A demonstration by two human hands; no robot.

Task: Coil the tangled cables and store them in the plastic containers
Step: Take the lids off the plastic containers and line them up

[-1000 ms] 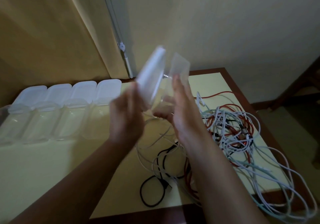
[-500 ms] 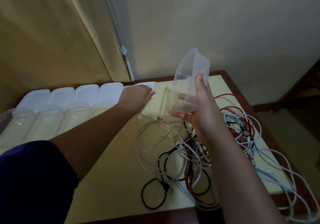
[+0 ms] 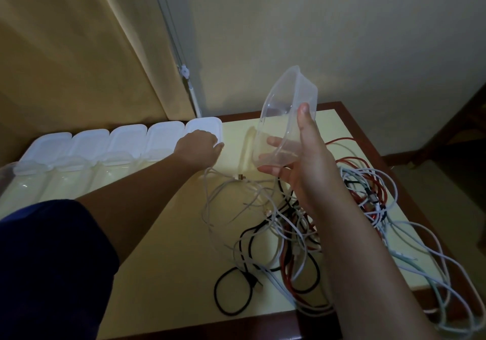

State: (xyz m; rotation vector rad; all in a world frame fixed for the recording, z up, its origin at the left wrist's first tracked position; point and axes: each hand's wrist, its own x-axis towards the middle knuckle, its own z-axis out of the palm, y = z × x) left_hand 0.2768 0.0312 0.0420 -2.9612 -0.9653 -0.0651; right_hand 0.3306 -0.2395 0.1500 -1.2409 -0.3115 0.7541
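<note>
Pale yellow table [image 3: 163,247] (dark wood edge) carries tangled cables [image 3: 297,234], clear containers [image 3: 52,182] and white lids [image 3: 128,139].

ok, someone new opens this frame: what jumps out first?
The clear plastic container, held tilted in the air by the right hand above the middle of the table. Next, the tangle of white, red and black cables sprawled over the table's right half. Then the row of white lids along the far left edge, with the left hand resting on the rightmost lid.

No text, label, brand or number can be read anywhere
</note>
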